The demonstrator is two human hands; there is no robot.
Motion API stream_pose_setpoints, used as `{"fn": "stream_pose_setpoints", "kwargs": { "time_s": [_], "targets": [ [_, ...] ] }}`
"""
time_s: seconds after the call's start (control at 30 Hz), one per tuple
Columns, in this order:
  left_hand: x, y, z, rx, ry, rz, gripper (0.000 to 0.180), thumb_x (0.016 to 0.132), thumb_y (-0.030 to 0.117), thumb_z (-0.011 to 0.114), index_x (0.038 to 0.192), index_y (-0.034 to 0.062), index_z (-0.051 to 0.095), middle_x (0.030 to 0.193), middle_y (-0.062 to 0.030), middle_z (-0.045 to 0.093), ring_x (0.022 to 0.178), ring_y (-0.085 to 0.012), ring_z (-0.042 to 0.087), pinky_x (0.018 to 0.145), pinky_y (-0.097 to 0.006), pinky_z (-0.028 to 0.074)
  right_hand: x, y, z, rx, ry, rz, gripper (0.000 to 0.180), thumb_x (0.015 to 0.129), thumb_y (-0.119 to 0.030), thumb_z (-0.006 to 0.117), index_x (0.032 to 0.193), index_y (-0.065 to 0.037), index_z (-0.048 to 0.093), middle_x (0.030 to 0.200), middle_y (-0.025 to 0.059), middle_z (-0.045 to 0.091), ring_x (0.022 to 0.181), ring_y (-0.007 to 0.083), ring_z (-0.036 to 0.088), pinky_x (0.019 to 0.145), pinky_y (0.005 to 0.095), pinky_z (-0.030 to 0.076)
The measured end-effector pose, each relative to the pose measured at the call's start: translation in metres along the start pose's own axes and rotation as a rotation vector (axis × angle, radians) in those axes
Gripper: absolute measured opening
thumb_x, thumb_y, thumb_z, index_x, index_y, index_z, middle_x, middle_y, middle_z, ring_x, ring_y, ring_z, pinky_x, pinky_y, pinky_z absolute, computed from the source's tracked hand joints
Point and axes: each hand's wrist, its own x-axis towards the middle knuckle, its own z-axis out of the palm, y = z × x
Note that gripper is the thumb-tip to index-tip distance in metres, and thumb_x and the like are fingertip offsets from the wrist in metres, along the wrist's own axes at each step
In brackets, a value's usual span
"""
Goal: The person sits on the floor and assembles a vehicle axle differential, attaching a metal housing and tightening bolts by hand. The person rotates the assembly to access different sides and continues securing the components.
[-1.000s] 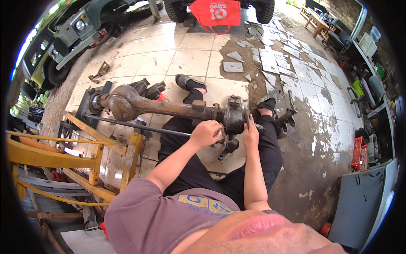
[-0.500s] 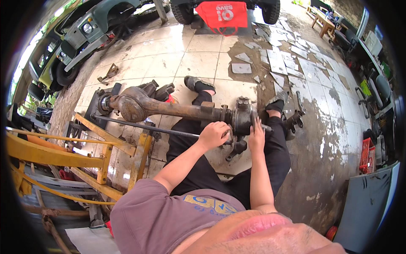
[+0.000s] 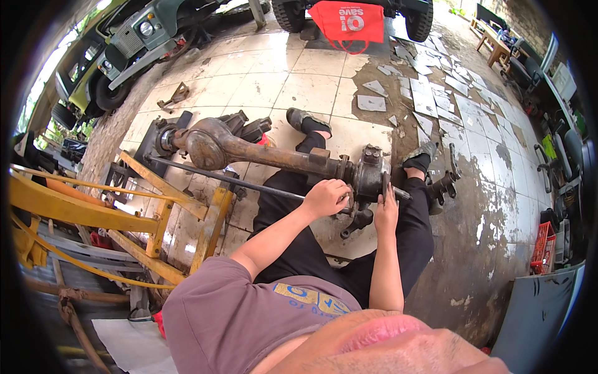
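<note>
A rusty axle housing (image 3: 280, 156) lies across in front of me, its round bulge (image 3: 207, 144) to the left. At its right end sits a dark, greasy steering knuckle (image 3: 369, 177) between my legs. My left hand (image 3: 326, 198) is closed beside the flange just left of the knuckle, with fingertips pinched together. What it holds, if anything, is too small to make out. My right hand (image 3: 386, 213) lies with straight fingers against the flat plate on the knuckle's right face. A long dark rod (image 3: 249, 185) runs along the near side of the housing and passes behind my left hand.
Yellow metal frames (image 3: 93, 209) stand close on my left. Metal parts (image 3: 443, 184) lie beside my right leg. Broken tiles (image 3: 423, 96) cover the floor ahead to the right. A red crate (image 3: 543, 246) and a grey cabinet (image 3: 537, 311) are at far right; parked vehicles (image 3: 134, 40) at far left.
The whole view has shifted, so the axle appears farther right. My right hand has slid slightly down along the plate. My left hand keeps its place by the flange.
</note>
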Motion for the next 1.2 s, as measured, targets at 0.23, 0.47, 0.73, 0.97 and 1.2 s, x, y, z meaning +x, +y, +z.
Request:
{"fn": "stream_pose_setpoints", "kwargs": {
  "time_s": [0.23, 0.47, 0.73, 0.97, 1.2],
  "targets": [
    [0.002, 0.002, 0.004, -0.018, -0.017, 0.027, 0.018, 0.089, 0.020, 0.076, 0.101, 0.0076, 0.076, 0.104, -0.0069, 0.074, 0.097, -0.0271, 0.073, 0.087, -0.041, 0.058, -0.009, 0.004, 0.000, 0.000, 0.000, 0.040, 0.050, 0.113, -0.024, 0.055, 0.161, -0.009, 0.052, 0.169, 0.0094, 0.050, 0.162, 0.0360, 0.036, 0.128, 0.0622, 0.026],
    [-0.004, 0.001, -0.003, 0.005, -0.016, 0.005, 0.019, 0.091, 0.022, 0.077, 0.104, 0.0086, 0.076, 0.104, -0.0054, 0.074, 0.100, -0.0255, 0.073, 0.091, -0.040, 0.058, 0.013, -0.003, 0.004, -0.054, 0.024, -0.033, 0.052, 0.113, -0.023, 0.054, 0.163, -0.008, 0.050, 0.171, 0.0100, 0.046, 0.162, 0.0386, 0.034, 0.129, 0.0631, 0.025],
    [-0.006, 0.001, -0.001, -0.007, -0.036, -0.013, 0.020, 0.091, 0.022, 0.076, 0.106, 0.0089, 0.077, 0.107, -0.0060, 0.075, 0.101, -0.0268, 0.073, 0.092, -0.040, 0.058, 0.006, -0.006, -0.004, -0.064, -0.028, 0.010, 0.052, 0.112, -0.021, 0.055, 0.162, -0.008, 0.051, 0.170, 0.0096, 0.049, 0.162, 0.0370, 0.034, 0.128, 0.0625, 0.027],
    [0.000, 0.006, -0.006, 0.001, -0.045, 0.000, 0.020, 0.090, 0.021, 0.076, 0.106, 0.0079, 0.076, 0.107, -0.0068, 0.075, 0.100, -0.0274, 0.074, 0.092, -0.041, 0.059, -0.003, 0.004, 0.003, -0.016, -0.018, 0.028, 0.053, 0.110, -0.023, 0.059, 0.161, -0.009, 0.053, 0.168, 0.0073, 0.052, 0.161, 0.0363, 0.036, 0.125, 0.0637, 0.032],
    [-0.003, 0.007, -0.004, -0.004, -0.047, -0.002, 0.020, 0.091, 0.022, 0.075, 0.106, 0.0081, 0.077, 0.106, -0.0065, 0.075, 0.101, -0.0271, 0.073, 0.092, -0.041, 0.059, -0.013, -0.004, 0.006, -0.034, 0.025, -0.008, 0.046, 0.110, -0.021, 0.059, 0.154, -0.007, 0.061, 0.166, 0.0104, 0.054, 0.160, 0.0417, 0.036, 0.125, 0.0585, 0.035]
  ]
}}
